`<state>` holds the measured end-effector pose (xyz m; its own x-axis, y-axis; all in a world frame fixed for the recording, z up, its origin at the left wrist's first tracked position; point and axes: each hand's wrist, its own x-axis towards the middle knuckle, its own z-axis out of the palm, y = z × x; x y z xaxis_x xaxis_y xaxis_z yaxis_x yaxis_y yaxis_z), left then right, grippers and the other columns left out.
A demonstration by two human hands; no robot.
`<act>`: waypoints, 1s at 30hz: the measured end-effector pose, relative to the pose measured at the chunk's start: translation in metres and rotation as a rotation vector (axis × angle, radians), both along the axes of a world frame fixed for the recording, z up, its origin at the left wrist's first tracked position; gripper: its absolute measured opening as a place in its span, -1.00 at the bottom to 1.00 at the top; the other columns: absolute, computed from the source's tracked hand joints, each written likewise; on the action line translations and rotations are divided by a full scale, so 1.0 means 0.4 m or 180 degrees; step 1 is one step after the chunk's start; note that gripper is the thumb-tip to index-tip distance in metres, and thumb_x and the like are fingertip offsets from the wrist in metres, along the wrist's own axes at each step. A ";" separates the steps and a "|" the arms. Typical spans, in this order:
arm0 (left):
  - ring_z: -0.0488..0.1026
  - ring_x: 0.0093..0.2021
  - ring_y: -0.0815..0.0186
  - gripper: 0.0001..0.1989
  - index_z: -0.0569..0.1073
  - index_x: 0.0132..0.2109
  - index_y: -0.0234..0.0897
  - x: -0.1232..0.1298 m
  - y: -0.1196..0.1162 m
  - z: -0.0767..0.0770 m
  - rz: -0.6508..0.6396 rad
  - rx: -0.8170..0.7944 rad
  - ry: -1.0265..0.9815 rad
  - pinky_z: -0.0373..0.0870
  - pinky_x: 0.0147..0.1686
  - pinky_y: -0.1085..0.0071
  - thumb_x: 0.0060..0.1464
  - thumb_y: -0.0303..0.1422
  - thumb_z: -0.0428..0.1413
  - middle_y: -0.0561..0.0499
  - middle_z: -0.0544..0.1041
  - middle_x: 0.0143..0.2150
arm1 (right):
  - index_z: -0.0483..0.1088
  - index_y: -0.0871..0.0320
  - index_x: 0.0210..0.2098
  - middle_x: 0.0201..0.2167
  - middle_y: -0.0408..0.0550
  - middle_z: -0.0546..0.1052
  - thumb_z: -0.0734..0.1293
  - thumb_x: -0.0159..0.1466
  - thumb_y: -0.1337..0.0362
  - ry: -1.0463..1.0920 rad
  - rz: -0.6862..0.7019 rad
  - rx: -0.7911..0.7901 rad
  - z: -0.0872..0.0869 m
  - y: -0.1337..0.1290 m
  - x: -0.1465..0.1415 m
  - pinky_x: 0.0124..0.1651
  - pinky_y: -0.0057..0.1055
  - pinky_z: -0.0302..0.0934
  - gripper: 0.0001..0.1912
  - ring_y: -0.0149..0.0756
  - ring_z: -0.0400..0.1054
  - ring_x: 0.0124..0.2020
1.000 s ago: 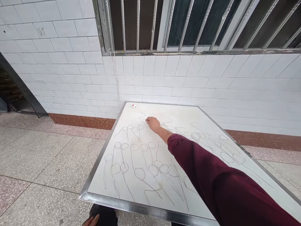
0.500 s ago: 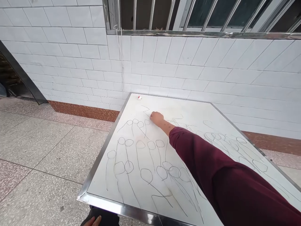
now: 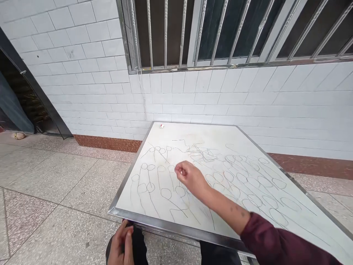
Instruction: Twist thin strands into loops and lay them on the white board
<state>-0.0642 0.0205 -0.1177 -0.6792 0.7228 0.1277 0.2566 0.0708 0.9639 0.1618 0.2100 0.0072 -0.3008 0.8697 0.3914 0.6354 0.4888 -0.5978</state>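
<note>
A white board (image 3: 129,206) in a metal frame lies in front of me, covered with thin drawn loops and long lines (image 3: 248,184). My right hand (image 3: 190,178), in a dark red sleeve, hovers over the board's near left part. Its thumb and fingers are pinched together, and I cannot make out whether anything small sits between them. Below the board's front edge, my left hand (image 3: 121,244) rests flat on my knee in dark trousers (image 3: 140,246), holding nothing. A small white and red object (image 3: 161,126) lies at the board's far left corner.
A white tiled wall (image 3: 248,99) with a barred window (image 3: 220,33) stands right behind the board. Speckled floor tiles (image 3: 55,191) spread to the left. A dark doorway (image 3: 22,99) opens at far left, with a small round thing (image 3: 19,135) on the floor beside it.
My right hand has pulled back from the board's far part to its near left part, with the arm now bent. My left hand has come further into view on my knee.
</note>
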 end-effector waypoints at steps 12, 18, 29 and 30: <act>0.55 -0.11 0.24 -0.59 0.41 0.06 -0.34 0.222 -0.020 0.312 -0.1044 0.0579 -0.2732 0.34 0.08 0.19 0.07 -0.33 0.22 -0.13 0.59 -0.13 | 0.39 0.14 -0.21 -0.37 -0.01 0.48 0.15 0.34 0.45 -0.0407 0.1125 0.1184 -0.047 -0.394 0.069 -0.34 -0.32 0.26 -0.80 -0.25 0.30 -0.35; 0.51 -0.22 0.34 -0.59 0.39 0.11 -0.30 0.247 -0.068 0.320 -0.1279 0.0732 -0.2415 0.37 -0.04 0.32 0.15 -0.28 0.16 -0.07 0.59 -0.22 | 0.36 0.16 -0.24 -0.39 -0.03 0.45 0.17 0.34 0.46 -0.0173 0.1253 0.1264 -0.052 -0.436 0.069 -0.38 -0.35 0.26 -0.83 -0.27 0.28 -0.36; -0.04 -0.65 0.57 -0.41 0.16 0.31 -0.24 0.256 -0.095 0.350 -0.2332 0.0191 -0.2413 -0.10 -0.62 0.55 0.18 -0.37 0.11 0.13 0.39 -0.51 | 0.30 0.13 0.00 -0.18 0.03 0.52 0.24 0.36 0.36 0.0549 0.1074 0.1266 -0.019 -0.445 0.117 -0.10 -0.19 0.31 -0.78 -0.18 0.35 -0.13; -0.06 -0.65 0.57 -0.42 0.16 0.31 -0.23 0.259 -0.097 0.350 -0.2452 0.0089 -0.2453 -0.14 -0.62 0.54 0.18 -0.37 0.10 0.14 0.37 -0.52 | 0.31 0.14 0.00 -0.19 0.04 0.52 0.25 0.36 0.34 0.0392 0.1102 0.1308 -0.022 -0.445 0.116 -0.07 -0.16 0.29 -0.78 -0.17 0.35 -0.12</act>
<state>0.0395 -0.0182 0.0224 0.0503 0.9921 -0.1152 -0.4511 0.1255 0.8836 0.2084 0.0321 -0.0017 -0.4727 0.4963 0.7282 0.3334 0.8656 -0.3735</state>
